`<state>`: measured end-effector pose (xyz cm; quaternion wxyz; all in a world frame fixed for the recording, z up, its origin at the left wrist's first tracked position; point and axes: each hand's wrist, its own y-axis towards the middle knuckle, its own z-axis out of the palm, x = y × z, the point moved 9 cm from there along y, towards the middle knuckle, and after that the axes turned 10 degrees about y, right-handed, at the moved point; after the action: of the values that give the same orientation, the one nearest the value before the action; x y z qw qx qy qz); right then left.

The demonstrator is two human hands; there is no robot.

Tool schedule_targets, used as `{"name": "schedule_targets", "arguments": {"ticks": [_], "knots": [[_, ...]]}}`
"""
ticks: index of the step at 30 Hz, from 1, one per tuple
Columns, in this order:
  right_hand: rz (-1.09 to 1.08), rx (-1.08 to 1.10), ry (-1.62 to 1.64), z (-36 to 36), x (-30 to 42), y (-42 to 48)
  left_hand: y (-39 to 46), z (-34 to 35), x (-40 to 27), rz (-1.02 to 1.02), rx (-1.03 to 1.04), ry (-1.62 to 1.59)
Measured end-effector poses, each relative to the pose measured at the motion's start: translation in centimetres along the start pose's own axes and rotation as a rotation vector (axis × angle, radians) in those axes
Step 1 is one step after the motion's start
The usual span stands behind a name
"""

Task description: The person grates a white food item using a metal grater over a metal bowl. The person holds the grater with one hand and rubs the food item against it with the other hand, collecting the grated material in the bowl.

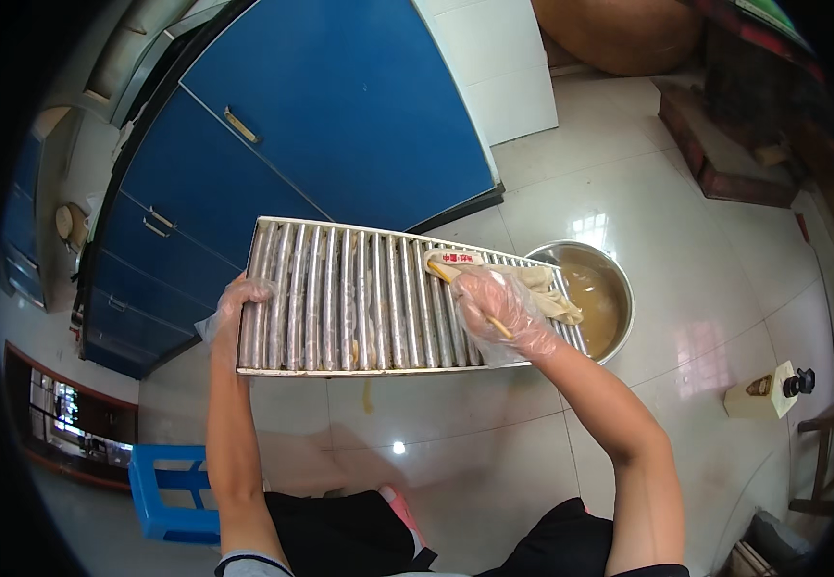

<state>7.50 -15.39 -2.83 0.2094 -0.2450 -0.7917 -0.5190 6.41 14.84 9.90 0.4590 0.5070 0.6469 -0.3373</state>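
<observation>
A long metal rack of parallel tubes in a pale frame (345, 299) is held out before me, tilted, its far right end at a steel basin (629, 303) of murky brown water. My left hand (242, 299), in a clear plastic glove, grips the rack's left edge. My right hand (492, 310), gloved likewise, is closed around a thin yellow stick (440, 272) and part of a cream cloth (557, 306) with red printing, both lying against the tubes. The palm side of the right hand is hidden.
Blue cabinets (345, 101) stand ahead and left. A blue plastic stool (144, 498) is at lower left. On the tiled floor at right stands a cream pump bottle (759, 395). A dark red box-like object (737, 177) lies at upper right, and wooden furniture (824, 461) at lower right.
</observation>
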Motion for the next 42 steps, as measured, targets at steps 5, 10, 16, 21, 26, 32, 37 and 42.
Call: {"name": "schedule_targets", "arguments": {"ticks": [5,10,16,21,26,32,37,42], "knots": [[-0.082,-0.025,-0.055,0.3,3.1,-1.9,0.4,0.0,0.7,0.154,-0.056,-0.144],[0.068,0.214,0.046,-0.6,6.0,-3.4,0.2,0.7,-1.7,0.114,0.083,0.008],[-0.070,0.180,-0.063,1.1,7.1,-5.1,2.6,-1.4,0.8,0.203,0.126,-0.052],[-0.027,-0.016,0.042,-1.4,3.9,-3.2,3.3,-2.6,1.8,0.194,0.114,-0.083],[0.614,-0.325,1.143,-1.6,-7.2,-4.3,2.6,-0.3,1.3,0.132,0.136,-0.088],[0.403,-0.145,0.934,-0.2,-3.6,-1.9,4.7,-6.0,3.4,0.131,0.132,-0.144],[1.088,-0.237,1.012,0.9,-7.1,-4.2,2.4,-0.5,1.0,0.151,0.167,-0.128],[0.991,-0.459,1.237,0.5,-8.1,-5.0,2.3,-1.3,1.9,0.036,0.119,-0.113]]}}
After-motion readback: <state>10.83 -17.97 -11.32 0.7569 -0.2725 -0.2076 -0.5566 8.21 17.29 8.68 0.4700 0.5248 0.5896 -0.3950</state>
